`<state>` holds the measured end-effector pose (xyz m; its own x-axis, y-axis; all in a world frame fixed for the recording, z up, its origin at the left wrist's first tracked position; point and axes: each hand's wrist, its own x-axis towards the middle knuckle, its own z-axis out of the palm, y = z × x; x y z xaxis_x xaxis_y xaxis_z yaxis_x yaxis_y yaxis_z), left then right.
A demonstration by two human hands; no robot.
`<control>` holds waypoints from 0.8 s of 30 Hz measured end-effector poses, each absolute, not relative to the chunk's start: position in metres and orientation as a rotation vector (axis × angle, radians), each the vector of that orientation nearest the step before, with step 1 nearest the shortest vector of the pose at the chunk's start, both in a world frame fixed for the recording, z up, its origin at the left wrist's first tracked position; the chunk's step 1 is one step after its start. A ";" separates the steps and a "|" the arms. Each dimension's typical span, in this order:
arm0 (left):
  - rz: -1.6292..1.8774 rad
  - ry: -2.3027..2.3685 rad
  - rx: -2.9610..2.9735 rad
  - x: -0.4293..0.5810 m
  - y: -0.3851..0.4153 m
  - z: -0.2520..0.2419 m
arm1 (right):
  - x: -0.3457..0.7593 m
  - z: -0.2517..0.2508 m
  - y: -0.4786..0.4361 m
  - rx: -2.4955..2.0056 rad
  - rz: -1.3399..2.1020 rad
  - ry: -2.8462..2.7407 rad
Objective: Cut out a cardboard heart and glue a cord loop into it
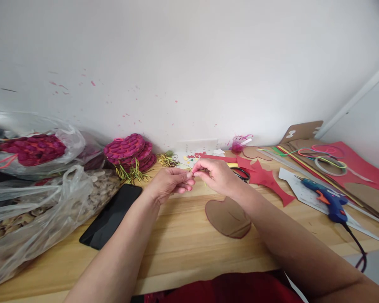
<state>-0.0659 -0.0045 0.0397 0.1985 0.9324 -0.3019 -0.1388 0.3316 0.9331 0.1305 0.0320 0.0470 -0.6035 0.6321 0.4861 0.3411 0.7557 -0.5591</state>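
My left hand [172, 184] and my right hand [216, 174] meet above the middle of the wooden table [173, 235]. Both are closed in a pinch, fingertips together, over something too small to make out. Below my right forearm lies a brown cardboard heart [229, 216] with a dark outline. Partly hidden behind my right hand are black-handled scissors [241, 174]. Cut pieces of red paper [268, 179] spread to the right of them. Beyond my hands, small red and green confetti bits [196, 156] lie by the wall.
At left are plastic bags [53, 206], a black phone [112, 216] and a stack of magenta braided rounds [131, 151] with yellow-green yarn [132, 171]. At right, a blue glue gun [330, 202] with a cord lies on paper, near coloured cords [325, 158] and cardboard sheets.
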 end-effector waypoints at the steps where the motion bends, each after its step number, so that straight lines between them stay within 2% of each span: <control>1: 0.918 1.098 0.933 -0.066 -0.004 0.040 | 0.130 0.047 0.032 -0.719 0.547 -2.257; 8: 0.868 1.106 1.059 -0.066 -0.007 0.044 | 0.129 0.046 0.031 -0.718 0.655 -2.222; 16: 0.850 1.062 1.157 -0.075 -0.012 0.055 | 0.124 0.030 0.031 -0.599 1.239 -2.156; 24: 1.017 0.909 0.950 -0.082 -0.011 0.057 | 0.119 0.017 0.046 -0.677 1.130 -2.038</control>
<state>-0.0819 -0.0112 0.0566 0.2651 0.9504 -0.1627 -0.2684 0.2348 0.9343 0.1187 0.0456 0.0169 -0.6187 0.7163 0.3227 0.1061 0.4832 -0.8691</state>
